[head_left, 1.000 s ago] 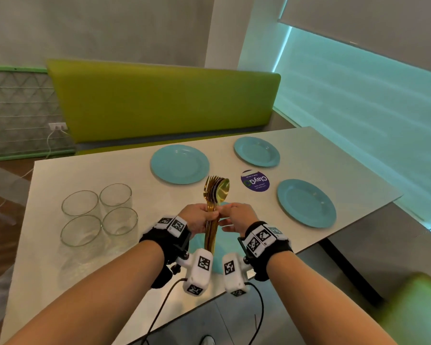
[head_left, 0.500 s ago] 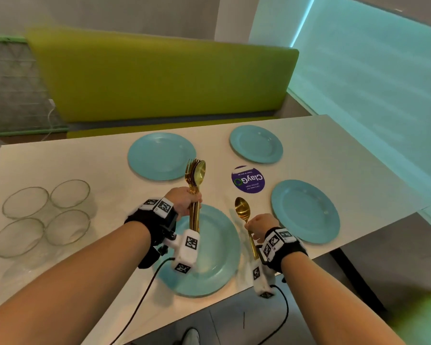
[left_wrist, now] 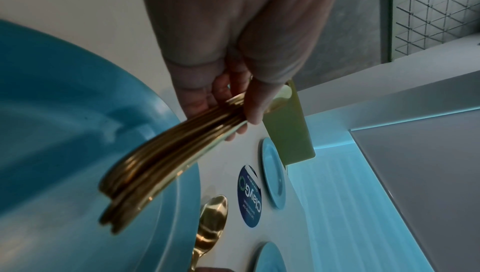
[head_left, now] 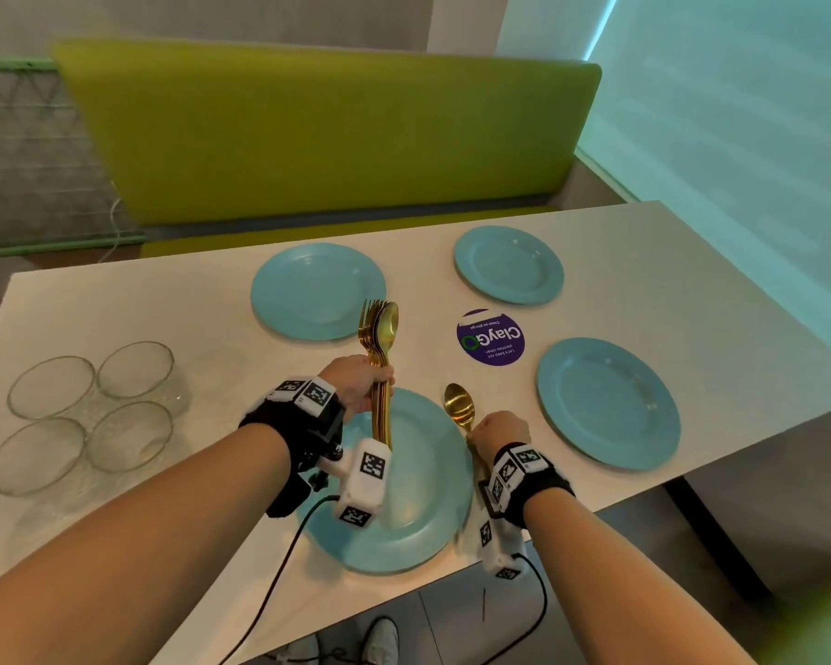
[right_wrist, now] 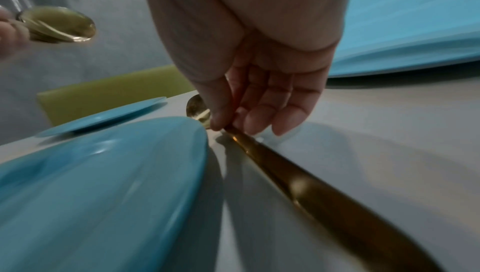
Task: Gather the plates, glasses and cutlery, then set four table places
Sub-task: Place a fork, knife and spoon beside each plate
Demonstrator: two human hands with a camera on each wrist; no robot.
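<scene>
Landmark: I take the round teal plate [head_left: 418, 511] nearest me.
Left hand [head_left: 356, 386]: fist wrapped round my bundle of shiny gold forks and spoons [head_left: 380, 338], upright above that plate.
Right hand [head_left: 500, 431]: thumb and fingertips pinching one polished gold spoon [head_left: 459, 407], just beside its right rim.

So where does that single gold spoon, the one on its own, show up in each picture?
Head: single spoon centre, right of the near plate, pinched by the right hand.
Left wrist: bottom centre.
Right wrist: diagonal from centre to lower right.
Shared landmark: the near plate's rim.
</scene>
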